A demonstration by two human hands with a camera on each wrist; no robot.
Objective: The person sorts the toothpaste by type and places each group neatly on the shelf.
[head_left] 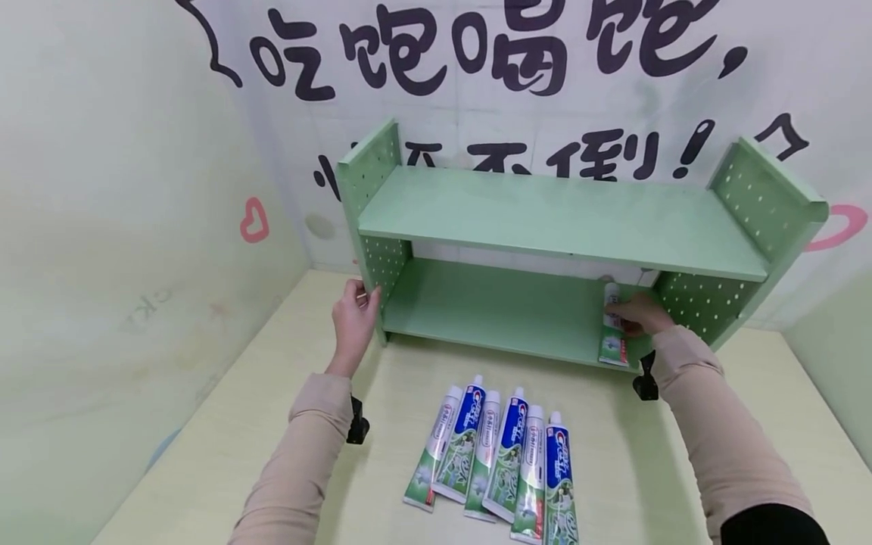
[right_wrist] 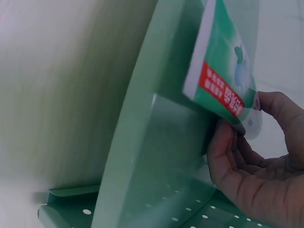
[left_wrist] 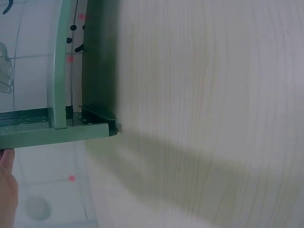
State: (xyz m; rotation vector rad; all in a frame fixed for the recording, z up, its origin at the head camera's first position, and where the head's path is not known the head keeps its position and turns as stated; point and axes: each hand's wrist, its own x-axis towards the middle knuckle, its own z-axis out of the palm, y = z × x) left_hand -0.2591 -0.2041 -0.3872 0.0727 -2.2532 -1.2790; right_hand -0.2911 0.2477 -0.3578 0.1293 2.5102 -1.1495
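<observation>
A green two-tier shelf rack (head_left: 490, 303) with dotted side panels stands against the wall. My right hand (head_left: 639, 313) pinches a white and green toothpaste tube (head_left: 613, 325) over the right end of the lower shelf. In the right wrist view, the thumb and fingers of that hand (right_wrist: 256, 166) grip the tube (right_wrist: 225, 71) from both sides, its flat crimped end toward the shelf's front edge. My left hand (head_left: 356, 318) touches the outer side of the rack's left panel, fingers bent at its front edge; the left wrist view shows only part of this hand (left_wrist: 7, 190).
Several toothpaste tubes (head_left: 490, 454) lie side by side on the pale wooden table (head_left: 381, 484) in front of the rack, white-green ones alternating with blue-green ones. Behind the rack rises a white wall (head_left: 286, 159) with large black lettering. Another wall (head_left: 136, 265) borders the table's left side.
</observation>
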